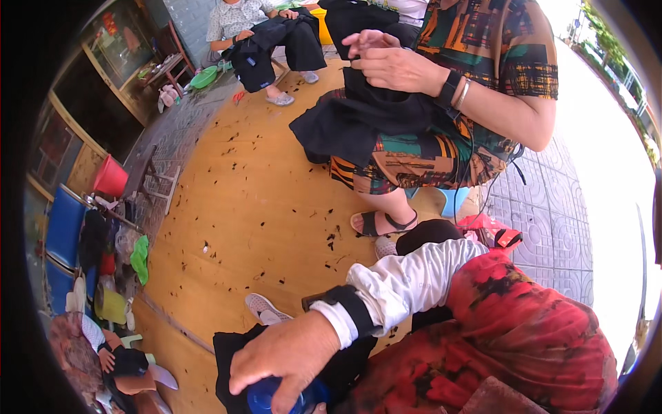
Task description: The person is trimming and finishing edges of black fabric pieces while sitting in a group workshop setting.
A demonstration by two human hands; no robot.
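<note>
My right hand (289, 355) reaches down over my lap, its arm in a white sleeve cover with a black band at the wrist. Its thumb and fingers are curled around a shiny blue round object (263, 396), which the lower edge cuts off; its exact kind does not show. Under the hand lies black cloth (231, 352). A small bit of skin at the lower edge, beside the blue object, may be my left hand (320, 408); its fingers cannot be made out.
Opposite me, a seated person pinches something small over black cloth (358, 117). Another sits farther back with black trousers (255, 65); a third is at lower left. Black scraps dot the tan floor sheet (227, 193). Red-handled scissors (238, 98) lie far off. A red bucket (111, 176) stands left.
</note>
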